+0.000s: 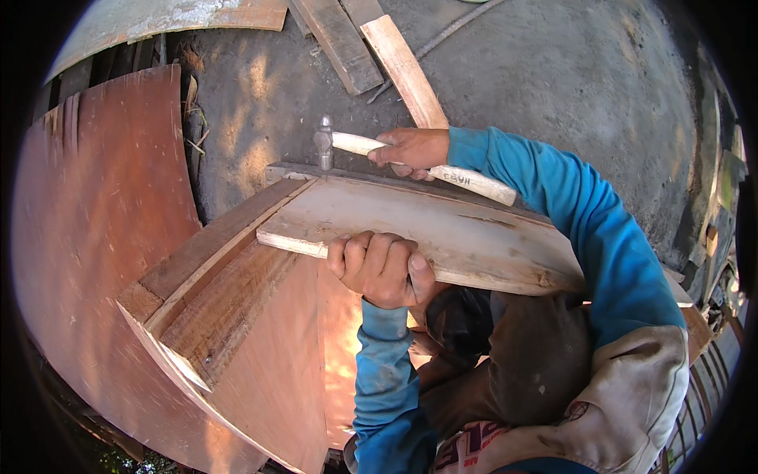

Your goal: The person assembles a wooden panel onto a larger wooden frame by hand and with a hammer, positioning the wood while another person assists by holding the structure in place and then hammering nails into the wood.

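Note:
My right hand [414,150] is closed round the pale wooden handle of a ball-peen hammer [324,144]. The steel head is at the far edge of a wide pale board [371,209]; whether it touches the wood I cannot tell. My left hand [380,268] grips the board's near edge, fingers curled over it and thumb to the right. The board lies across a wooden frame [237,229] of brown battens, its left end close to the frame's left side. A reddish plywood panel [276,371] shows under the frame.
A large reddish plywood sheet [103,174] leans at the left. Loose planks [335,43] and a lighter plank [407,71] lie on the grey ground [553,71] beyond the frame, beside a thin rod [458,28]. My bent knee [537,347] is just below the board.

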The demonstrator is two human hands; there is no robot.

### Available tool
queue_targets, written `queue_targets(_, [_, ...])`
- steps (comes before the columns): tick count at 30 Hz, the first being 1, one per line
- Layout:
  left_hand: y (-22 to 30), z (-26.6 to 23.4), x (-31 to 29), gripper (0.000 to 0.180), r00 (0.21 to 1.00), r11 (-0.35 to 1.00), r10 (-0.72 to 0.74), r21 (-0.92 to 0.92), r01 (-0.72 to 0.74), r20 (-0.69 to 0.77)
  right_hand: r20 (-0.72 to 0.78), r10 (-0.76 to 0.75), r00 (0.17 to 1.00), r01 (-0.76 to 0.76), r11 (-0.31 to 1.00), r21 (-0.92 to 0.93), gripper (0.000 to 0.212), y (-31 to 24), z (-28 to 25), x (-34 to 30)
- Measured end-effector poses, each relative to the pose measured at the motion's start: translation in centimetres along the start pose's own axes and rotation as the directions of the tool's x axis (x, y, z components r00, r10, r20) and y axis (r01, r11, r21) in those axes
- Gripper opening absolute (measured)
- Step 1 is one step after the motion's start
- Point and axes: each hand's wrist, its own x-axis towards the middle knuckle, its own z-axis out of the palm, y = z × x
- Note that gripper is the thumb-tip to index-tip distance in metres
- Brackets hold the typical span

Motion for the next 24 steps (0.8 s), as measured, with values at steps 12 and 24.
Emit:
queue_targets(12, [0.1,0.0,-0.1,0.026,1.000,1.000,0.022,0.013,-0.022,0.001,-0.202,-0.127,0.971,0.097,0.984,-0.149,0.040,1.5,3.3,0.1])
queue_targets(24, [-0.3,-0.7,0.2,0.028,0.999,0.999,0.030,0.036,-0.032,0.041,-0.402,-0.017,0.915,0.171,0.921,0.351,0.031,-0.7,-0.4,-2.9])
